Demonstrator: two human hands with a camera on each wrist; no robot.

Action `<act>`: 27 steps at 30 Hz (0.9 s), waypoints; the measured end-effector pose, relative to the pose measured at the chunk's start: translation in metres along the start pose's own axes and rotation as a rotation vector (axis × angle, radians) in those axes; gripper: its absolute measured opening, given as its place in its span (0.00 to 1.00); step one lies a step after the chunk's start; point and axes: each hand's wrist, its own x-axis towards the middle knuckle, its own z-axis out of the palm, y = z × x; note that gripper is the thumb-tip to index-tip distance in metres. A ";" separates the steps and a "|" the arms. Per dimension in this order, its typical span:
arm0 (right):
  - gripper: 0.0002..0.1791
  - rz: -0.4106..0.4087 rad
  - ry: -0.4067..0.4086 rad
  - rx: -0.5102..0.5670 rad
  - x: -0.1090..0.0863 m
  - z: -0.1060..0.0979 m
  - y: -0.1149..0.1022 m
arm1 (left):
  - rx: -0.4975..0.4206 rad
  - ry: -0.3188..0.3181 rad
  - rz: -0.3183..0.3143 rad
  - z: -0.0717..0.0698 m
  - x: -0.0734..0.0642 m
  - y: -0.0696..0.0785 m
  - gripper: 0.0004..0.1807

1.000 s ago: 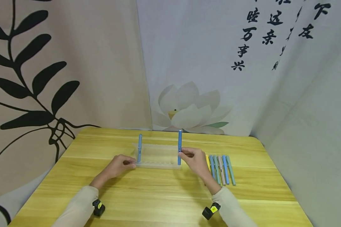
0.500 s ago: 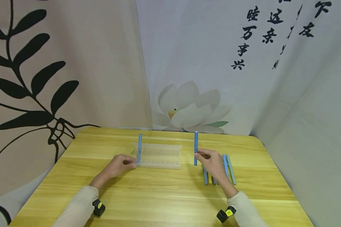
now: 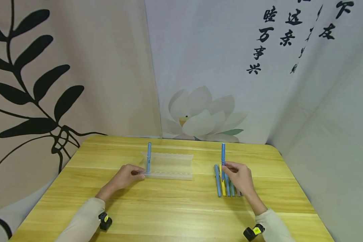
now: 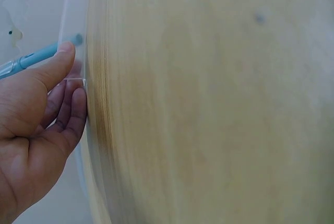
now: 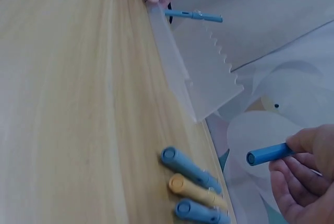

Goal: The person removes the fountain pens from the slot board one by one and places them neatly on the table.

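My left hand (image 3: 125,176) pinches the left front corner of a clear plastic pen rack (image 3: 169,176), thumb on top in the left wrist view. One blue pen (image 3: 149,158) leans upright in the rack's leftmost notch, just past that hand's fingertips. To the right of the rack, my right hand (image 3: 240,176) pinches another blue pen (image 3: 223,153) between thumb and fingers. That pen is upright and overlaps the row of lying pens in the head view. Its lower end (image 5: 265,155) points toward the table side in the right wrist view.
Several pens lie side by side under the right hand, among them a blue pen (image 3: 217,181) at the left end and a yellow pen (image 5: 195,190) beside it. The hand covers part of the row. A printed cloth (image 3: 211,67) hangs behind the wooden table (image 3: 157,211).
My right hand has carried its blue pen rightward, from the rack's right end to over the row of pens. The left hand, the rack and the pen in it have stayed put.
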 end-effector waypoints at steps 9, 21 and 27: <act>0.18 0.032 0.029 -0.045 -0.007 -0.017 0.018 | 0.002 -0.008 -0.007 0.000 0.000 -0.001 0.14; 0.20 0.124 0.053 -0.112 -0.013 -0.041 0.031 | 0.002 -0.002 -0.001 -0.001 -0.002 0.000 0.16; 0.22 0.151 0.039 -0.159 -0.018 -0.052 0.040 | 0.006 0.000 0.006 0.000 -0.001 -0.002 0.16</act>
